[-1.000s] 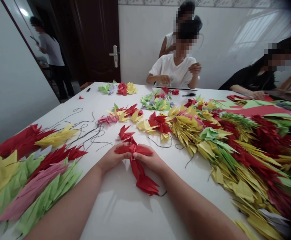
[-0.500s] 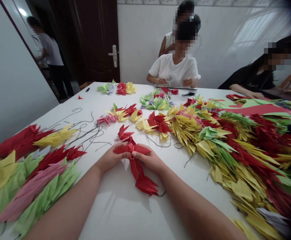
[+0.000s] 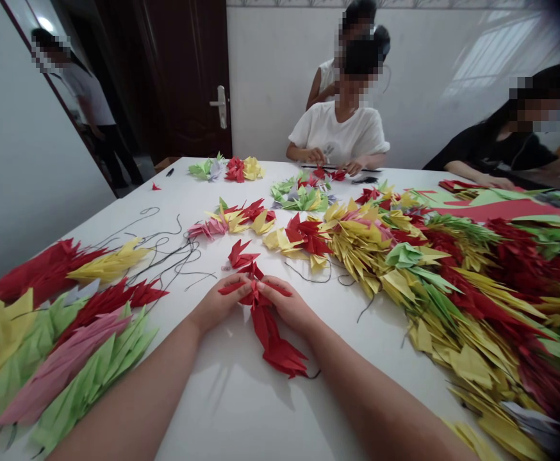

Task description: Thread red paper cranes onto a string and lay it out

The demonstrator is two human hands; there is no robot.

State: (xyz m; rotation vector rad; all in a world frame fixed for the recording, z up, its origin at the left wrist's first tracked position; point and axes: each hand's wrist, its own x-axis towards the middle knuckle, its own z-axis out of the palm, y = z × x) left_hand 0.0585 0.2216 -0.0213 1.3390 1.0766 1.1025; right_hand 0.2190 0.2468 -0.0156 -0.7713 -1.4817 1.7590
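Between my hands, over the middle of the white table (image 3: 222, 410), is a red folded paper crane (image 3: 254, 293). My left hand (image 3: 222, 299) pinches its left side between thumb and fingers. On its right side my right hand (image 3: 282, 304) grips it the same way, with both thumbs meeting near the centre. Below it trail more red paper cranes (image 3: 282, 352), nested in a short chain, with a dark cord end showing at the lower right. Just beyond my fingers lies another red folded piece (image 3: 241, 255). My fingertips under the paper are hidden.
Bundles of strung paper cranes (image 3: 63, 378) lie at left, with loose black cords (image 3: 174, 246) beside them. A large heap of yellow, red and green cranes (image 3: 453, 320) covers the right. Across the table a person in white (image 3: 340, 131) handles paper; a person in black (image 3: 491, 150) sits at right.
My thumbs have shifted on the red crane, and its wings look more folded in. Across the table, the person in white has lowered their hands to red paper. The person at far left has turned.
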